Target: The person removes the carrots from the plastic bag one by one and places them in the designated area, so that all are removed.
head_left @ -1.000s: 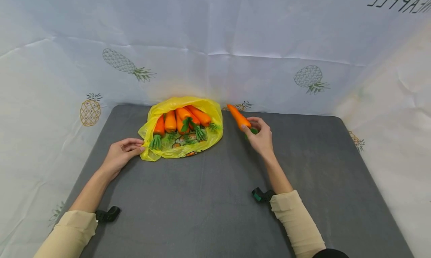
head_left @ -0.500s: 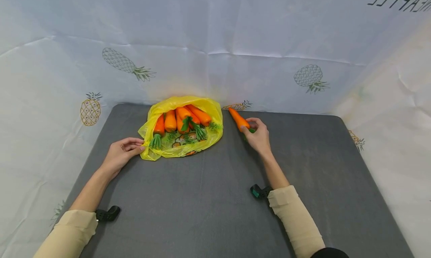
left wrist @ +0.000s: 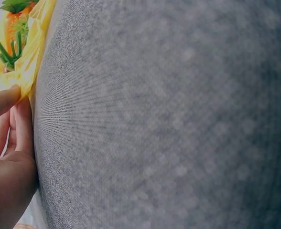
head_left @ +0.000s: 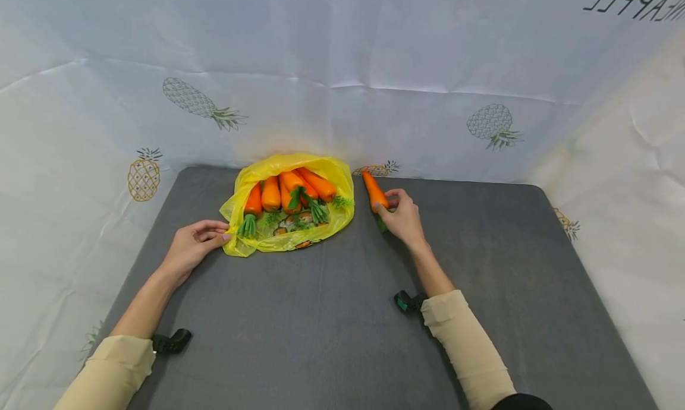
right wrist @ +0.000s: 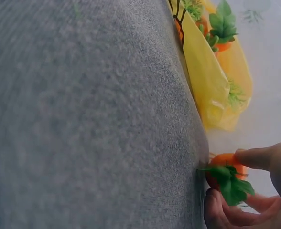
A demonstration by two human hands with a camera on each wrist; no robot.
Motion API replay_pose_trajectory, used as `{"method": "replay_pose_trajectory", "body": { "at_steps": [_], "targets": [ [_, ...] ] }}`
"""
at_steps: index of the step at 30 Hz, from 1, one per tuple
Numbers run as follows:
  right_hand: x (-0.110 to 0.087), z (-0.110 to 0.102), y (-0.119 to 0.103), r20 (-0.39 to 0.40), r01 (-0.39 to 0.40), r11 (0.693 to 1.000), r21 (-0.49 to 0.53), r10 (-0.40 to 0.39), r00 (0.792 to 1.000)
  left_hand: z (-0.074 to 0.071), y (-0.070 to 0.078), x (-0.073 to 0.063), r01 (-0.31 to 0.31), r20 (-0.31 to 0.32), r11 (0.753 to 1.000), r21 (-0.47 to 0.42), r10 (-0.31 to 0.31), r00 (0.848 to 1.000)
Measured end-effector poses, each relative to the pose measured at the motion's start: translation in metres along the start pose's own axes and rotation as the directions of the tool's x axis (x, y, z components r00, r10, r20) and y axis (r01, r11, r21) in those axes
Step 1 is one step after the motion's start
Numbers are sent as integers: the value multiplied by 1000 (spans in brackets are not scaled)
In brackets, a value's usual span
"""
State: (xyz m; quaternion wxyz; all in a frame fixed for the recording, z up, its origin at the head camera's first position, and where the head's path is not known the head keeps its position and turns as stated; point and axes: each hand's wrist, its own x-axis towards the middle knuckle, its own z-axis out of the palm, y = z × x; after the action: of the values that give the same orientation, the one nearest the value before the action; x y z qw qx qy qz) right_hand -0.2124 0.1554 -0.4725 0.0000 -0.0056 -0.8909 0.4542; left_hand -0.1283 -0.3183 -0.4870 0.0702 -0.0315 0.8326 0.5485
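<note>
A yellow plastic bag (head_left: pixel 342 220) lies near the back of the table, its mouth spread toward me. Several orange carrots (head_left: pixel 271 194) with green tops are inside it. My left hand (head_left: pixel 192 246) pinches the bag's left edge between thumb and fingers; the left wrist view shows the thumb (left wrist: pixel 6 101) on the yellow film. To the right of the bag, my right hand (head_left: pixel 402 217) grips a single carrot (head_left: pixel 373 191) near its leafy end, the tip pointing toward the back. In the right wrist view its green leaves (right wrist: pixel 231 185) hang between thumb and fingers.
The dark grey cloth-covered table (head_left: pixel 321 327) spreads in front of both arms. Behind it hangs a white sheet (head_left: pixel 342 53) with pineapple prints, close to the table's back edge. A black wrist device (head_left: pixel 172 341) sits on the left forearm and another device (head_left: pixel 409 301) on the right.
My right hand has shifted slightly left with the carrot, toward the bag, and the carrot now points more straight back. The left hand and the bag have stayed in place.
</note>
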Motion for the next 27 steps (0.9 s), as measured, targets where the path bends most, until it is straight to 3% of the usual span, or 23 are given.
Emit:
{"method": "replay_pose_trajectory", "body": {
  "at_steps": [21,27],
  "targets": [
    [1,3,2,28,4,1000,3,-5,1000,1,-2,-1,12,-8,1000,24,-12,1000],
    [1,0,-3,-5,30,999,25,-30,1000,1,-1,-1,15,-5,999,28,-15,1000]
  ]
}}
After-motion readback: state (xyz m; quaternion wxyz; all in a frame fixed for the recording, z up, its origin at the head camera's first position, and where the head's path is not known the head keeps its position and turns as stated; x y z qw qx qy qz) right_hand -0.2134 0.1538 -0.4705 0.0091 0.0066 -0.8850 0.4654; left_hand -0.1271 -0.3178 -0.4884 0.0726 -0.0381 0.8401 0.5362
